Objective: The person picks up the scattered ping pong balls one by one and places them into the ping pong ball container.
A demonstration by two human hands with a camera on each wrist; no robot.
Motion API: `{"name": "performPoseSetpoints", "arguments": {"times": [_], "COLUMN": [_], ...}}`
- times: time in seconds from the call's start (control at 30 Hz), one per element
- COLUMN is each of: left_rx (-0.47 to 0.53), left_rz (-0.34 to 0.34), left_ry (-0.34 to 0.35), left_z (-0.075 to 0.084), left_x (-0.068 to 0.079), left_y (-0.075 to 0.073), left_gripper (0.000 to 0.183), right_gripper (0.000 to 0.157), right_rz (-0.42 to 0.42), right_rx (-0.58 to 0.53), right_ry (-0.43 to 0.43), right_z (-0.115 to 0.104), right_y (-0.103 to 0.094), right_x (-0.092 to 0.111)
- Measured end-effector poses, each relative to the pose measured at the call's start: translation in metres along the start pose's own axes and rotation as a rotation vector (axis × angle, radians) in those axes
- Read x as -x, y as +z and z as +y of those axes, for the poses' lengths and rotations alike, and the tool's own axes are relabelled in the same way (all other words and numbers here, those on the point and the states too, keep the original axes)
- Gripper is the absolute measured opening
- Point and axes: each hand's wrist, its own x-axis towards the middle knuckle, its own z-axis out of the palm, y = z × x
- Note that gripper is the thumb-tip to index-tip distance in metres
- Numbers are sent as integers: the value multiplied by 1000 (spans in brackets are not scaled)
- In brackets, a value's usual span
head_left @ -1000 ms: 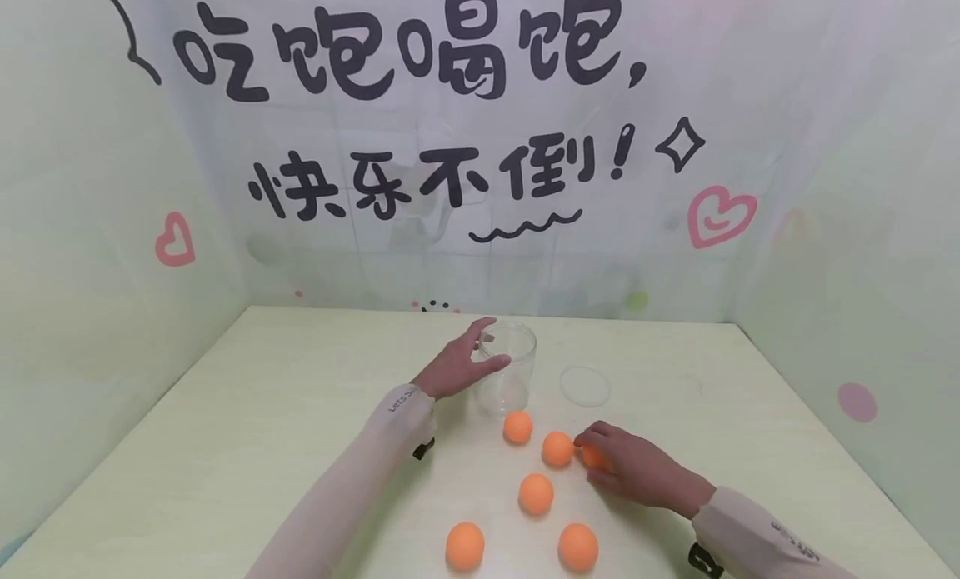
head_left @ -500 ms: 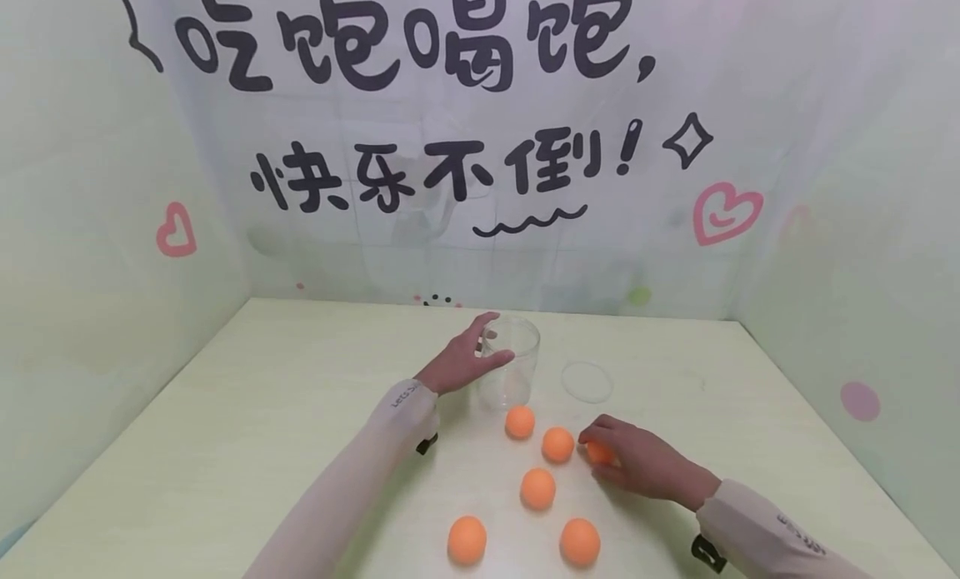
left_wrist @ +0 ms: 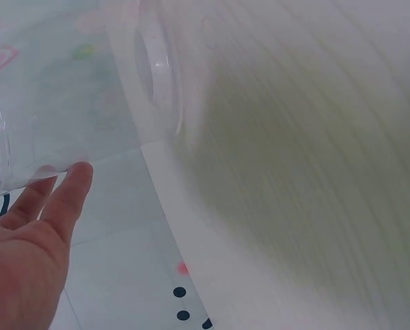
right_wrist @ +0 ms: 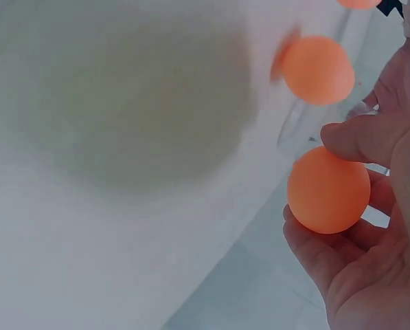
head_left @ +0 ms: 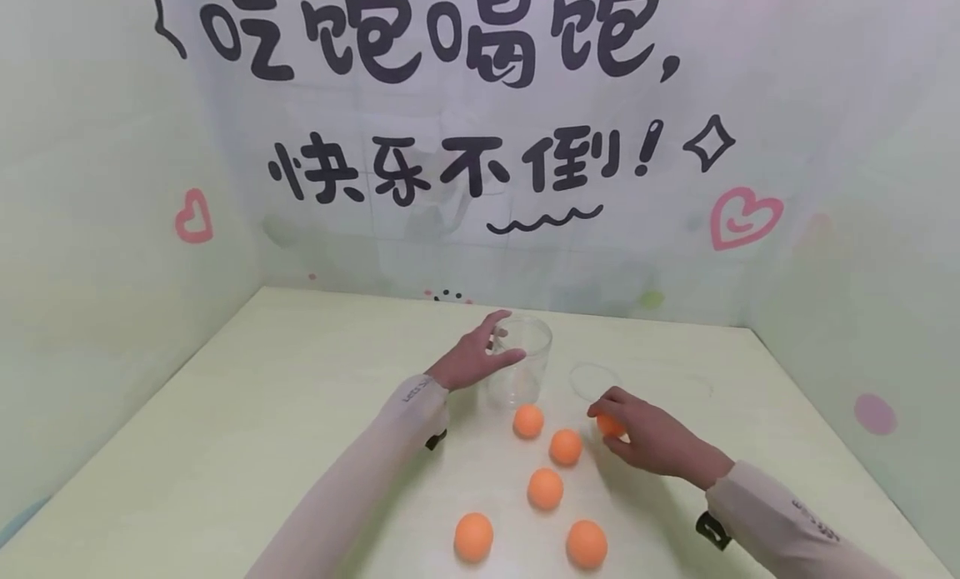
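Observation:
In the head view my left hand (head_left: 468, 361) holds a clear plastic jar (head_left: 534, 371) that stands upright near the back of the table. Its thumb and fingers go round the jar's side near the open rim; the left wrist view shows fingertips against the clear wall (left_wrist: 60, 130). My right hand (head_left: 656, 436) pinches an orange ping-pong ball (right_wrist: 328, 190) between thumb and fingers, just above the table. Two more ping-pong balls, a near one (head_left: 566, 447) and one (head_left: 528, 421) at the jar's foot, lie left of that hand.
A clear round lid (head_left: 595, 379) lies flat right of the jar, partly behind my right fingers. Towards the front, further orange balls rest on the table: one in the middle (head_left: 545, 489), one left (head_left: 474, 537), one right (head_left: 587, 544). A printed cloth wall (head_left: 420, 254) closes the back.
My right hand has lifted its ball off the table and moved it slightly away from me, towards the lid. The left hand stays on the jar. The head view has shifted a little.

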Motion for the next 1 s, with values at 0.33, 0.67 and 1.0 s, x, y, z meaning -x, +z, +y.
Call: {"name": "performPoseSetpoints", "arguments": {"times": [0.33,0.67,1.0], "left_rx": [-6,18,15], "left_rz": [10,21,31], "left_ry": [25,27,12], "left_z": [0,-3,-1], "left_x": [-4,-5,-4], "left_y": [2,4,4], "left_gripper": [74,75,73], "right_gripper": [28,29,28], "right_rz": [-8,54,87], "right_rx": [46,-5,-43], "right_ry": [-16,-53,-66], "right_z": [4,0,-8], "right_y": [-33,-56,-64], "right_x": [-24,-61,-99]}}
